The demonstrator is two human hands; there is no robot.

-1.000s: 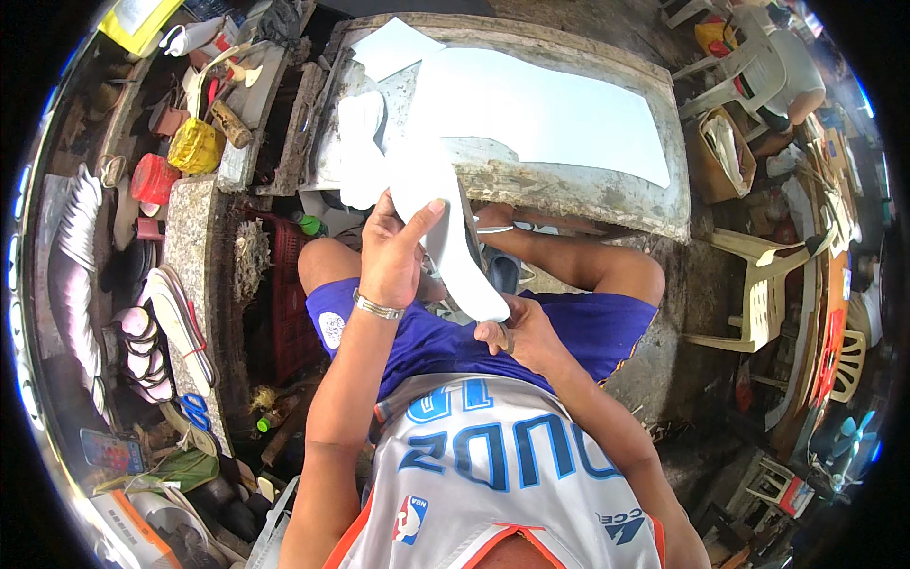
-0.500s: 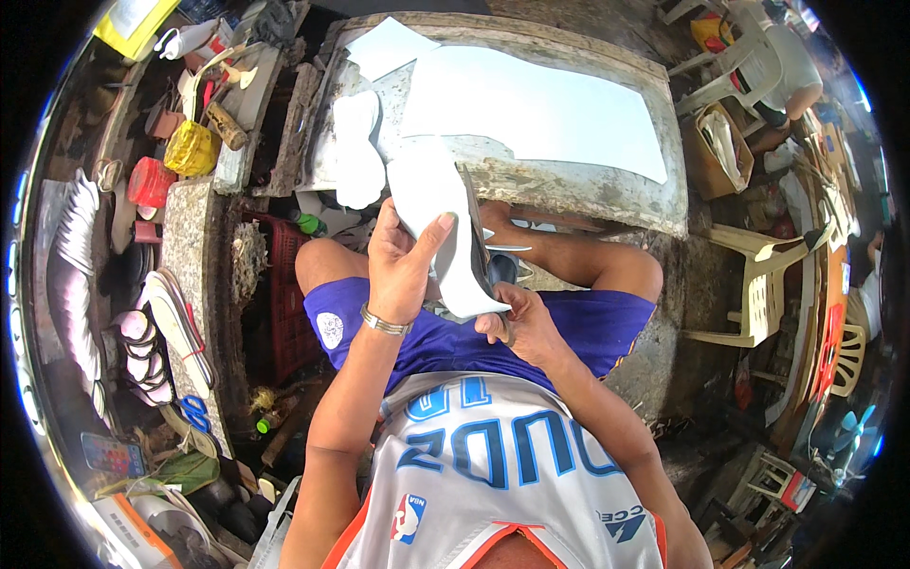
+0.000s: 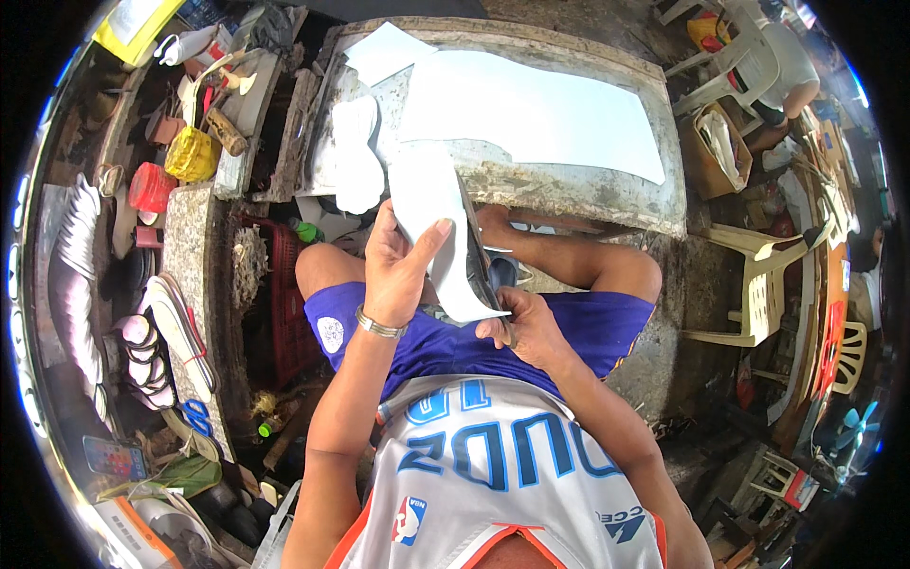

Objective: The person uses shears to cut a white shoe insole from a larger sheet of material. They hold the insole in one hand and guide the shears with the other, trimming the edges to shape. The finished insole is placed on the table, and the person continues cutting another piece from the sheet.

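My left hand grips a white sheet over my lap, its thumb on top and its fingers mostly underneath. A dark, long curved piece shows along the sheet's right edge, partly covered by it. At the sheet's lower pointed tip is my right hand, its fingers closed in a pinch. A small dark thing shows between those fingers, too little of it to name. Past the held sheet, white sole-shaped pieces lie on the worn low table, beside a large white sheet.
Left are a stone-like slab, blue-handled scissors, strapped soles, a yellow container and a red container. A red crate stands by my left knee. Plastic chairs and a cardboard box are right.
The held sheet has shifted slightly down, and its lower tip has turned a little. Pale pointed bits beside its right edge show less. Both hands keep nearly the same places.
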